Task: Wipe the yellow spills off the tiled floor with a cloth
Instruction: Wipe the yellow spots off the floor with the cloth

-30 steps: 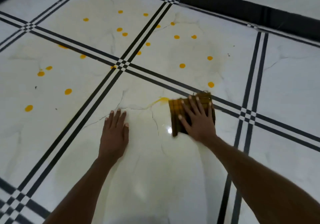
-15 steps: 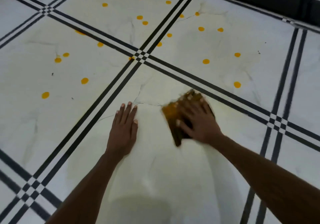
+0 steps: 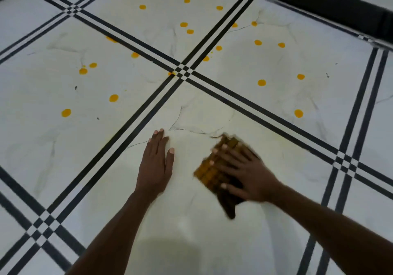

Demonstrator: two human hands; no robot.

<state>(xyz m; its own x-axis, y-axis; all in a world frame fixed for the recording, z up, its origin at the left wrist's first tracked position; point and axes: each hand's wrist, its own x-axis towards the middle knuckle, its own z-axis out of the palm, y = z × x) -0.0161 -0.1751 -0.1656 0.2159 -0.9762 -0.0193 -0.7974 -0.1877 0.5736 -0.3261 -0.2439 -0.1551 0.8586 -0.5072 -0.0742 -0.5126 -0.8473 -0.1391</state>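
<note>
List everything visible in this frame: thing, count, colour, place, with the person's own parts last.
tiled floor: one, white marbled with black grout stripes, fills the view
yellow spills: about twenty round drops, on the far tiles beyond the hands
cloth: one, brown-yellow check, blurred, on the near tile
dark wall base: one, black, top right
left hand: flat on the floor, beside the cloth
right hand: fingers spread, pressing the cloth

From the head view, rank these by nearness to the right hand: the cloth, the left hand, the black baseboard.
1. Cloth: directly under the right hand.
2. Left hand: flat on the floor to its left.
3. Black baseboard: far top right.
</note>
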